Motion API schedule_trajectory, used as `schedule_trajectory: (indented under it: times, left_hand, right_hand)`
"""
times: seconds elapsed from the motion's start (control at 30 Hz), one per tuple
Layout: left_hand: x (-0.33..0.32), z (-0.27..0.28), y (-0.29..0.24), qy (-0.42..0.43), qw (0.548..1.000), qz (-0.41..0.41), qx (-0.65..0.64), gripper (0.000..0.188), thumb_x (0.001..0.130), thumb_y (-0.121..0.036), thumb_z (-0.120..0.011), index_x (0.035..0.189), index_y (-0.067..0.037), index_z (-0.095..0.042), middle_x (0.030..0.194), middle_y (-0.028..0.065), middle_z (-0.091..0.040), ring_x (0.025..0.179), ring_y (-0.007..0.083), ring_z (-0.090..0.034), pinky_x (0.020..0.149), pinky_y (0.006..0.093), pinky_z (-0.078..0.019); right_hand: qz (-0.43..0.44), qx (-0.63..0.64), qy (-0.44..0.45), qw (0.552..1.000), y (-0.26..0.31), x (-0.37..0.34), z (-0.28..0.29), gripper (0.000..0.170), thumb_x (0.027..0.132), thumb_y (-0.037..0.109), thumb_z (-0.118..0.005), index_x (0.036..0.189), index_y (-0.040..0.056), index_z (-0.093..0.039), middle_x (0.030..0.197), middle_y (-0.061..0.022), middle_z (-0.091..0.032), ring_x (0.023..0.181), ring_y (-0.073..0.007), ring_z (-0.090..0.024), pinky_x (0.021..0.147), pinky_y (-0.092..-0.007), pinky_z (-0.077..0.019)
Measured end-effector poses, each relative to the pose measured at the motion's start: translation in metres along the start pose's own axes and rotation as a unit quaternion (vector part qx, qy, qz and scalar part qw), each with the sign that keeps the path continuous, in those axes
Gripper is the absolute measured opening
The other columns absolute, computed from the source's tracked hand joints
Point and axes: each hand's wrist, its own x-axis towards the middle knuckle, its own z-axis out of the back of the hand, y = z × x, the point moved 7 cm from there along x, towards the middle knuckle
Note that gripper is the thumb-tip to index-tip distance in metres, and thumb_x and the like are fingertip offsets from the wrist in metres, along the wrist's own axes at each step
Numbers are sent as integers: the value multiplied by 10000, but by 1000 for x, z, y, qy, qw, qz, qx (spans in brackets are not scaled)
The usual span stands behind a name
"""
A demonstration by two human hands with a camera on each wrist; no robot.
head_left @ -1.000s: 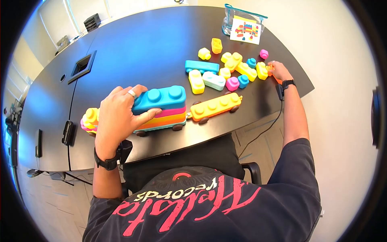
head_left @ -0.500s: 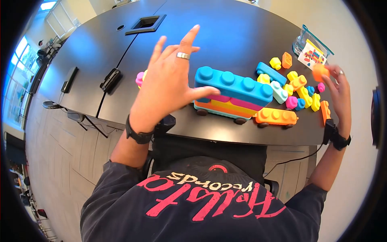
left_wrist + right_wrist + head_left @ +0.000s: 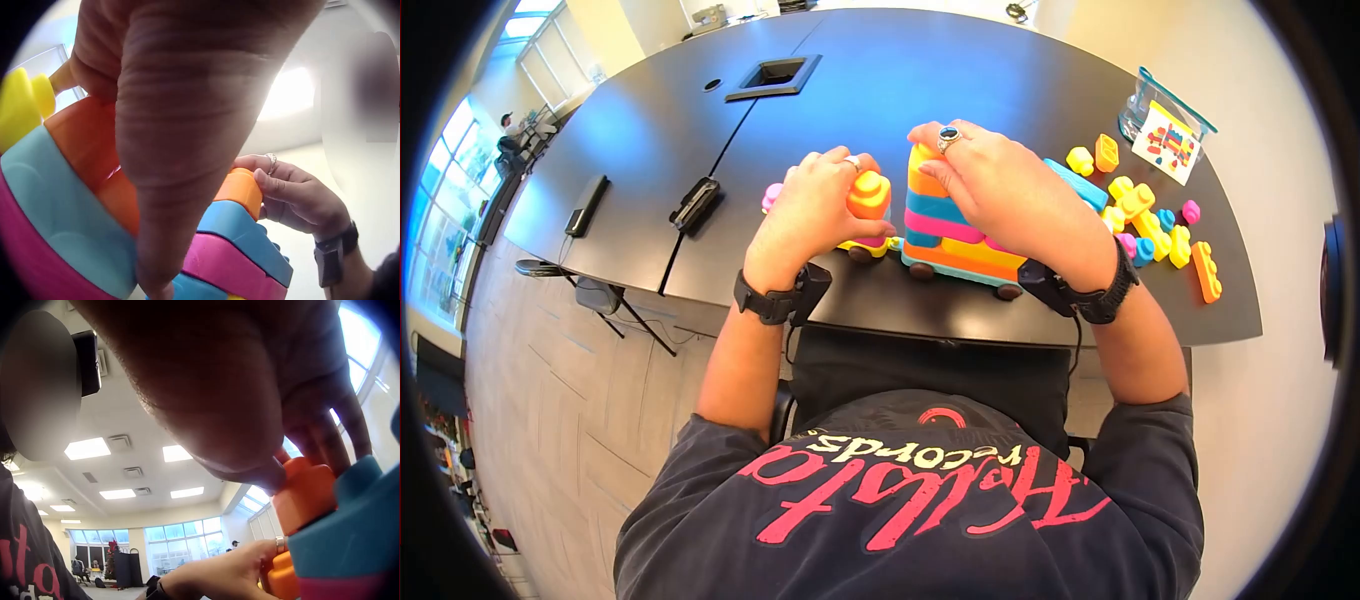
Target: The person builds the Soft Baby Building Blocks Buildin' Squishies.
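Note:
My right hand point(image 3: 1015, 200) pinches an orange block point(image 3: 305, 499) between thumb and fingers. That block stands on the left end of the long blue block point(image 3: 340, 540), which tops a wheeled car of pink, blue, yellow and orange layers. To its left, my left hand point(image 3: 808, 215) grips a smaller wheeled block stack, with a rounded orange block point(image 3: 869, 195) showing beside the thumb. Light blue point(image 3: 59, 203) and pink point(image 3: 25, 237) layers of this smaller stack show in the left wrist view. A small link joins the two cars low down between them.
Loose blocks lie to the right, among them a yellow block point(image 3: 1179, 246) and a long orange block point(image 3: 1206, 272). Behind them stands a clear bag point(image 3: 1145, 105) with a picture card point(image 3: 1168, 142). A black device point(image 3: 696, 206) lies at left, near the table opening point(image 3: 775, 75).
My right hand has carried the orange block from the right side onto the blue block's left end. My left hand left the big stack, opened in the air, then came down on the smaller stack.

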Motion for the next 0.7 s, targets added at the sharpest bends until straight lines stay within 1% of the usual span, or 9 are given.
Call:
schedule_trajectory:
  times: [0.13, 0.2, 0.23, 0.37, 0.47, 0.5, 0.57, 0.6, 0.7]
  left_hand:
    - [-1, 2, -3, 0, 1000, 21, -14, 578, 691, -346, -950, 1144, -99, -690, 1052, 144, -658, 1085, 385, -645, 948, 484, -531]
    - [-2, -1, -6, -3, 1000, 29, 0, 576, 696, -343, -944, 1153, -107, -686, 1086, 150, -665, 1122, 390, -637, 965, 479, -529]
    - [-2, -3, -5, -10, 1000, 25, 2, 574, 697, -332, -939, 1162, -112, -683, 1130, 154, -669, 1151, 393, -633, 982, 475, -527]
    - [-2, 2, 0, -36, 999, -15, -11, 545, 707, -281, -931, 1156, -91, -687, 1009, 137, -601, 1004, 377, -627, 875, 480, -533]
    - [-5, 11, 14, -31, 999, -6, 39, 625, 711, -329, -953, 1226, -98, -685, 1110, 104, -635, 1085, 336, -629, 1029, 491, -469]
    - [-8, 13, 16, -33, 998, -5, 44, 625, 711, -329, -953, 1226, -98, -685, 1110, 104, -635, 1085, 336, -629, 1029, 491, -469]
    - [-14, 18, 29, -32, 991, 48, 121, 797, 686, -393, -981, 1357, -128, -644, 1250, 117, -632, 1180, 310, -620, 1156, 490, -396]
    - [-14, 24, 32, -36, 990, 53, 125, 797, 686, -393, -981, 1357, -128, -644, 1250, 117, -632, 1180, 310, -620, 1156, 490, -396]
    - [-10, 23, 39, 19, 997, 61, 42, 986, 654, -429, -1009, 1468, -96, -563, 1365, 135, -591, 1269, 298, -604, 1183, 455, -412]
  right_hand:
    - [-46, -21, 21, 998, 3, -13, -7, 261, 1059, 227, -584, 1200, 10, -617, 1035, -188, -675, 905, -367, -718, 776, -476, -607]
    - [-70, -58, 26, 996, -4, -20, -24, 422, 1066, 265, -597, 1435, 72, -534, 1137, -171, -687, 982, -388, -702, 848, -490, -577]
    - [-77, -65, 27, 994, -6, -21, -30, 422, 1066, 265, -597, 1435, 72, -534, 1137, -171, -687, 982, -388, -702, 848, -490, -577]
    - [-27, -210, -109, 971, 3, -24, -33, 749, 948, 474, -735, 1548, 112, -471, 1279, -115, -676, 1114, -288, -682, 1003, -516, -524]
    - [27, -117, -212, 970, 31, -42, -7, 726, 921, 498, -757, 1486, 90, -553, 1266, -107, -684, 1198, -286, -645, 1047, -552, -482]
    - [17, -51, -203, 978, 27, -54, -2, 584, 908, 443, -787, 1343, 74, -659, 1267, -110, -692, 1181, -303, -657, 1045, -527, -475]
    - [6, -49, -205, 977, 7, -84, 1, 548, 953, 442, -745, 1350, 81, -633, 1163, -96, -701, 1146, -280, -670, 1062, -523, -447]
    - [-24, -52, -195, 979, -3, -97, 8, 424, 947, 389, -756, 1224, 74, -693, 1210, -102, -702, 1181, -287, -656, 1036, -498, -460]
    - [-65, -64, -198, 976, -34, -133, 24, 547, 930, 368, -781, 1372, 83, -630, 1350, -139, -661, 1252, -339, -612, 1036, -479, -469]
